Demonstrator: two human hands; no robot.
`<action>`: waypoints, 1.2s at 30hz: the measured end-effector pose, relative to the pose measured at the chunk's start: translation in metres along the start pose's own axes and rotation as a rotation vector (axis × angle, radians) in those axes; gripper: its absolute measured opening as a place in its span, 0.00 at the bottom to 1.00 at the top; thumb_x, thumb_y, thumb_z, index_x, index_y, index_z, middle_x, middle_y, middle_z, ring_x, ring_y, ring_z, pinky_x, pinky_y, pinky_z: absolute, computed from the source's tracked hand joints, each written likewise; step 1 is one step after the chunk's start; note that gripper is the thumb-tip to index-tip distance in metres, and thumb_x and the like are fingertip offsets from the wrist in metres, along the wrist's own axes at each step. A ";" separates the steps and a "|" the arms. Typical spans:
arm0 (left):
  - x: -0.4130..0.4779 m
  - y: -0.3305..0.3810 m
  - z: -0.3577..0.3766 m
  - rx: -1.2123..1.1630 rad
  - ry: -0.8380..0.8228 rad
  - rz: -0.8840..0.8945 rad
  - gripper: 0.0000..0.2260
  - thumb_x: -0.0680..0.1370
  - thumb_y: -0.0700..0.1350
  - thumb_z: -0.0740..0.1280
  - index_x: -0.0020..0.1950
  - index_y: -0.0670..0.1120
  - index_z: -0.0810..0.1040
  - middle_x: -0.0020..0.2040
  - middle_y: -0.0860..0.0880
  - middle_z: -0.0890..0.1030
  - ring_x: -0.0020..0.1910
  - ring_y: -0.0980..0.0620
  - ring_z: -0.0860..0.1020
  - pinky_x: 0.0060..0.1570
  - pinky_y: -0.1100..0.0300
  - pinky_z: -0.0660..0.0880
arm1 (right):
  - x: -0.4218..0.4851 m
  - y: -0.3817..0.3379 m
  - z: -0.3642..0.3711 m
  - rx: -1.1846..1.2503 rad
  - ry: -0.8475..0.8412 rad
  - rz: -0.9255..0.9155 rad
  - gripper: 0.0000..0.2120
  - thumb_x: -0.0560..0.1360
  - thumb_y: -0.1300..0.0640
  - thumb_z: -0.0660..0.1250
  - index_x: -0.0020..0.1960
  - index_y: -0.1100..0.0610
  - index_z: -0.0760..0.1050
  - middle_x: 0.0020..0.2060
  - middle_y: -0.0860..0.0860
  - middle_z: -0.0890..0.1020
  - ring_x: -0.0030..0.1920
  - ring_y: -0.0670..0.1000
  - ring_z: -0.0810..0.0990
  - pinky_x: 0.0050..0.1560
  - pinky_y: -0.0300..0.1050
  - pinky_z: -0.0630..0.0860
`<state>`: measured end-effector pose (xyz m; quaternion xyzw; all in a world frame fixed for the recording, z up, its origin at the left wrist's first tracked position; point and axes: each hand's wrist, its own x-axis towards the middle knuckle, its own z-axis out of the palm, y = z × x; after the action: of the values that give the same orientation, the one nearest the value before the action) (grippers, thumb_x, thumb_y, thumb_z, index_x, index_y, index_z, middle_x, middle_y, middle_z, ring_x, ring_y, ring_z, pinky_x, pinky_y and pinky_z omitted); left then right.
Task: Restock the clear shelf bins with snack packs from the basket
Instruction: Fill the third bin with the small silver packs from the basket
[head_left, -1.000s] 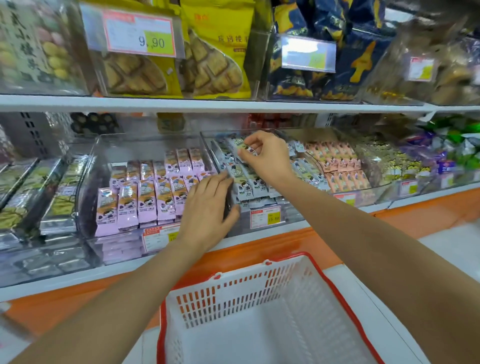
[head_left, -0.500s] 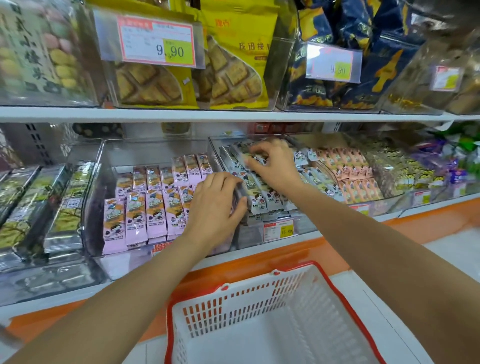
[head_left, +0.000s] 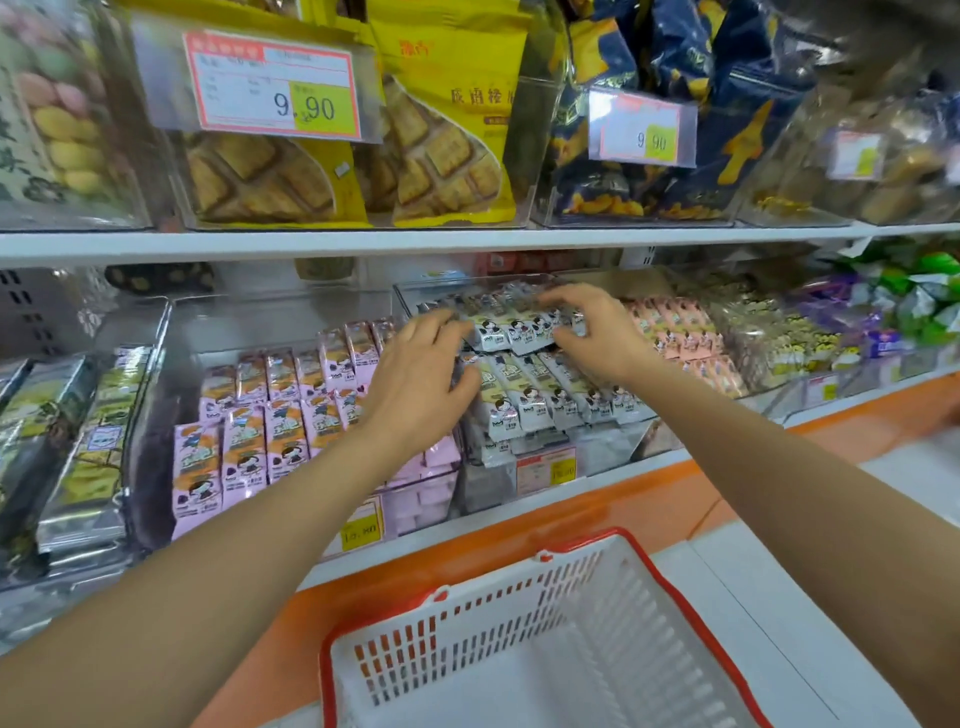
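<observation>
White snack packs | between left hand, right hand | clear bin

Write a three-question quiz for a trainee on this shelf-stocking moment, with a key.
1. True or false: the basket has a blue rim.
2. Which packs does the right hand touch? A. green packs B. white packs C. yellow bags
3. Which hand, by its side, lies nearer the pink packs?

Key: 1 false, the rim is red. 2 B. 3 the left hand.
</observation>
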<state>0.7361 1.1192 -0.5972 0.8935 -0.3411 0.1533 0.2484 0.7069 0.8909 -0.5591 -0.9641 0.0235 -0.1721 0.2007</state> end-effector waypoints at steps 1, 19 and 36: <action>0.006 0.003 0.001 0.005 -0.010 -0.008 0.23 0.81 0.52 0.58 0.75 0.47 0.67 0.75 0.45 0.66 0.74 0.45 0.62 0.71 0.50 0.60 | 0.003 0.007 -0.003 -0.010 -0.004 -0.007 0.21 0.77 0.62 0.65 0.69 0.53 0.73 0.67 0.52 0.75 0.69 0.53 0.69 0.70 0.48 0.63; 0.083 0.026 0.018 0.155 -0.331 -0.172 0.32 0.77 0.70 0.54 0.78 0.57 0.64 0.74 0.45 0.70 0.70 0.42 0.70 0.65 0.49 0.70 | 0.056 0.067 -0.003 -0.013 -0.220 -0.236 0.23 0.79 0.42 0.64 0.72 0.45 0.69 0.70 0.50 0.73 0.70 0.55 0.70 0.72 0.58 0.63; 0.102 0.055 0.037 0.269 -0.387 -0.151 0.29 0.80 0.64 0.58 0.79 0.60 0.55 0.80 0.50 0.59 0.77 0.45 0.61 0.73 0.46 0.62 | 0.068 0.110 -0.014 0.051 -0.409 -0.335 0.31 0.77 0.51 0.69 0.77 0.49 0.62 0.75 0.49 0.67 0.74 0.50 0.65 0.75 0.50 0.61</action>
<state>0.7759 1.0094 -0.5636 0.9543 -0.2910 0.0042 0.0681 0.7686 0.7774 -0.5689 -0.9639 -0.1817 -0.0050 0.1945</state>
